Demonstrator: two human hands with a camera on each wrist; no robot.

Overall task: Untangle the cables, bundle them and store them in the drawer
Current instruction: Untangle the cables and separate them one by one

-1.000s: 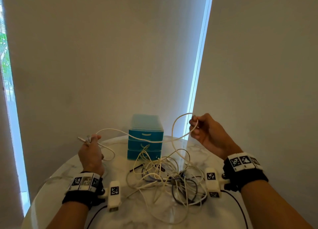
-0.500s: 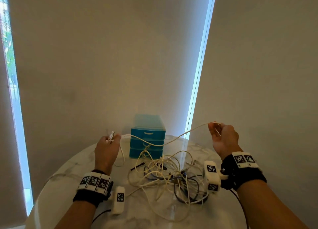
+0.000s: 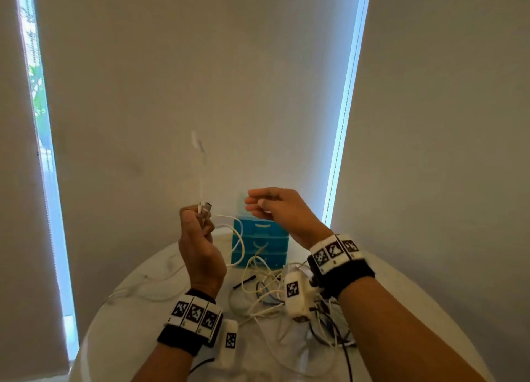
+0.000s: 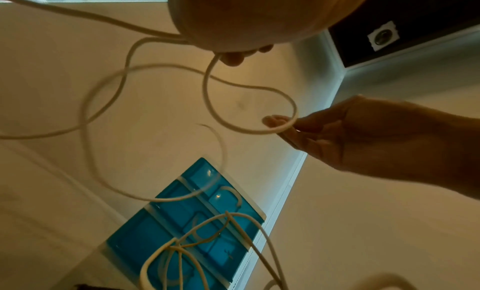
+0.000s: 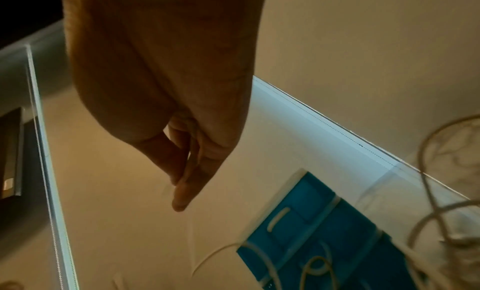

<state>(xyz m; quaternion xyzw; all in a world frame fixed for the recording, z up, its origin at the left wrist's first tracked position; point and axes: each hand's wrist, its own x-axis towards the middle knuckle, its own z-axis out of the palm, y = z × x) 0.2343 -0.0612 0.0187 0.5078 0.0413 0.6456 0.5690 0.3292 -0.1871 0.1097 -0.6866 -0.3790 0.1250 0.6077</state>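
My left hand is raised above the table and grips a white cable near its metal plug. In the left wrist view the white cable curls in a loop from my left fingertips across to my right hand. My right hand, close beside the left, pinches the same cable between thumb and nearly straight fingers. A blurred strand whips up above the left hand. The tangle of white and dark cables lies on the table before the blue drawer unit, whose drawers are closed.
The round white marble table stands against grey blinds with bright window slits at left and right. The drawer unit sits at the table's far edge. Loose white cable loops trail to the left.
Both hands have risen and come together in front of the drawer unit, folding the stretched cable into a loop. A loose cable end now flicks upward.
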